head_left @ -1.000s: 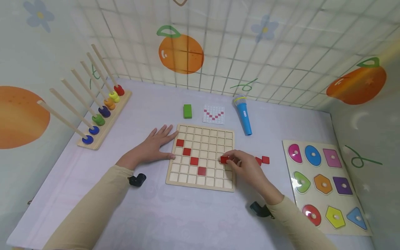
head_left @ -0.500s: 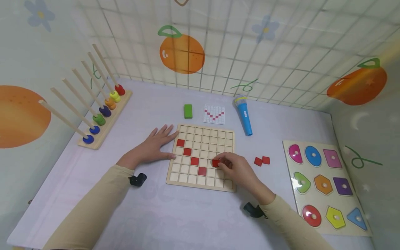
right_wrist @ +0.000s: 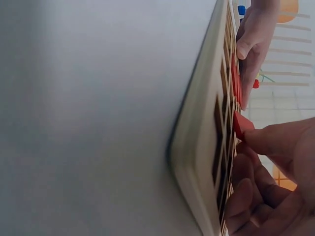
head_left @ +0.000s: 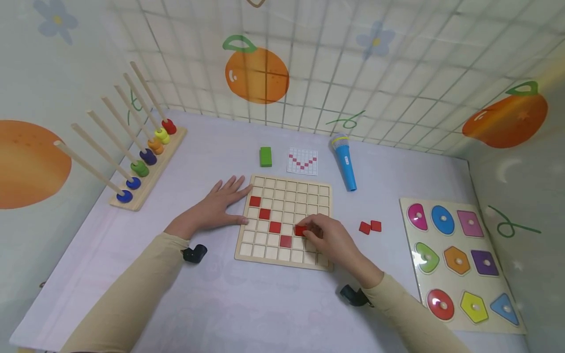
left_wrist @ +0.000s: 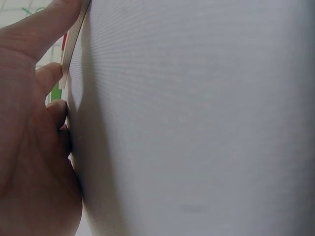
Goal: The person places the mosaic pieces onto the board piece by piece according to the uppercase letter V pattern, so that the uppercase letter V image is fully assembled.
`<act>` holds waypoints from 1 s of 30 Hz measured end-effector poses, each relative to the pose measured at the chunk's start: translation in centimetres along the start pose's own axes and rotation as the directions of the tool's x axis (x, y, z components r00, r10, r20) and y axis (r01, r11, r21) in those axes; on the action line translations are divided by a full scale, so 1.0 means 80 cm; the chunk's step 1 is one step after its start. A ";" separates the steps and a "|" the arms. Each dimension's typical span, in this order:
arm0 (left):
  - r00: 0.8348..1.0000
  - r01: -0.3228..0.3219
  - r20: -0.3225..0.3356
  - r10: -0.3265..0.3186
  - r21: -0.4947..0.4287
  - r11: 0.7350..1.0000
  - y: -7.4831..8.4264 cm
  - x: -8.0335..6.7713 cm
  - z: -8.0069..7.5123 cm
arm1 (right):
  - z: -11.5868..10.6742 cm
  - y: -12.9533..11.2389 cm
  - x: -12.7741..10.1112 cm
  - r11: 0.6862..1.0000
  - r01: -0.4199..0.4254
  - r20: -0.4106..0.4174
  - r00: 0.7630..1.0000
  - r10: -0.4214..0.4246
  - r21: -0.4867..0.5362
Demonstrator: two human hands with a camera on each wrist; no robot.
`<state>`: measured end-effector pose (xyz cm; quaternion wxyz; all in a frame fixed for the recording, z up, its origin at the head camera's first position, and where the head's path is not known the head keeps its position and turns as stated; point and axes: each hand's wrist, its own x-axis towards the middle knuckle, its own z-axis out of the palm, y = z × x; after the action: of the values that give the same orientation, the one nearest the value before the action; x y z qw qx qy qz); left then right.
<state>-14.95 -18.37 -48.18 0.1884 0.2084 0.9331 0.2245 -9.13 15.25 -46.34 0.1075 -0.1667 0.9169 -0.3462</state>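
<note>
A wooden grid board (head_left: pixel 282 263) lies on the table, with several red square tiles set in a descending diagonal from its left side. My right hand (head_left: pixel 332 238) pinches another red tile (head_left: pixel 300 231) between thumb and fingers, over a cell right of and just above the lowest set tile (head_left: pixel 285 241). In the right wrist view that pinched tile (right_wrist: pixel 243 125) tilts against the grid. With fingers spread, my left hand (head_left: pixel 216 205) rests at the board's left edge, thumb and fingertip touching the frame. The left wrist view shows this hand (left_wrist: pixel 34 123) flat along the tabletop.
Two loose red tiles (head_left: pixel 370 227) lie right of the board. Behind it are a green block (head_left: pixel 266 157), a pattern card (head_left: pixel 302 161) and a blue toy microphone (head_left: pixel 345 164). A peg stacker (head_left: pixel 147 189) stands left; a shape puzzle (head_left: pixel 434 238) lies right.
My right hand has moved left across the board with the pinched red tile, from near the right edge to beside the set tiles. My left hand has stayed in place.
</note>
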 end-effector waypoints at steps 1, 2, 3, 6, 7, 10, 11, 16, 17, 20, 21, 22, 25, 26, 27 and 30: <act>1.000 -0.001 -0.001 0.001 0.000 1.000 0.000 0.000 0.000 | 0.000 -0.001 0.001 1.000 0.001 0.000 1.000 -0.001 0.004; 1.000 -0.003 -0.002 0.003 -0.001 1.000 0.000 0.000 0.000 | 0.001 -0.002 0.001 1.000 0.002 0.001 1.000 -0.002 0.007; 1.000 -0.003 -0.002 0.003 0.001 1.000 0.000 0.000 0.000 | 0.001 -0.002 0.001 1.000 0.001 0.002 1.000 -0.001 0.010; 1.000 -0.005 -0.001 0.005 0.003 1.000 0.000 0.000 0.000 | 0.002 -0.003 0.002 1.000 0.001 0.008 1.000 -0.001 0.012; 1.000 -0.003 0.001 0.003 0.002 1.000 0.000 0.000 0.000 | 0.002 -0.003 0.003 1.000 0.002 0.010 1.000 -0.003 0.009; 1.000 -0.001 0.004 0.001 -0.002 1.000 0.001 0.001 0.000 | 0.003 -0.001 0.003 1.000 0.008 0.012 1.000 -0.008 0.000; 1.000 -0.002 0.004 0.002 -0.002 1.000 0.001 0.000 0.000 | 0.004 -0.001 0.004 1.000 0.010 0.012 1.000 -0.010 0.000; 1.000 -0.001 0.002 0.001 -0.002 1.000 0.001 0.000 0.000 | 0.005 0.001 0.005 1.000 0.024 0.011 1.000 -0.024 -0.002; 1.000 -0.001 0.001 0.001 -0.001 1.000 0.001 0.000 0.000 | 0.005 0.000 0.005 1.000 0.025 0.011 1.000 -0.025 -0.006; 1.000 -0.002 -0.004 0.002 0.000 1.000 0.000 0.001 0.001 | 0.006 0.000 0.005 0.999 0.026 0.012 1.000 -0.026 -0.023; 1.000 -0.002 -0.005 0.002 -0.001 1.000 -0.001 0.001 0.001 | 0.006 0.000 0.005 0.999 0.028 0.013 1.000 -0.028 -0.030; 1.000 -0.003 -0.005 0.003 -0.001 1.000 -0.001 0.001 0.001 | 0.006 0.000 0.005 0.999 0.030 0.014 0.999 -0.029 -0.036; 1.000 -0.002 -0.004 0.002 -0.003 1.000 -0.001 0.001 0.002 | 0.006 0.000 0.005 0.998 0.042 0.013 0.999 -0.042 -0.053; 1.000 -0.002 -0.003 0.002 -0.003 1.000 -0.001 0.001 0.001 | 0.006 0.000 0.004 0.997 0.048 0.011 0.999 -0.047 -0.057; 1.000 0.000 -0.002 0.000 -0.003 1.000 -0.001 0.001 0.001 | 0.006 0.000 0.004 0.997 0.053 0.009 0.999 -0.052 -0.061; 1.000 0.000 0.000 0.000 -0.001 1.000 -0.001 0.001 0.001 | 0.006 0.000 0.004 0.995 0.063 0.003 0.998 -0.063 -0.071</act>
<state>-15.04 -18.37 -48.33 0.1887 0.2081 0.9330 0.2250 -9.28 14.81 -46.74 0.0908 -0.1995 0.9229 -0.3165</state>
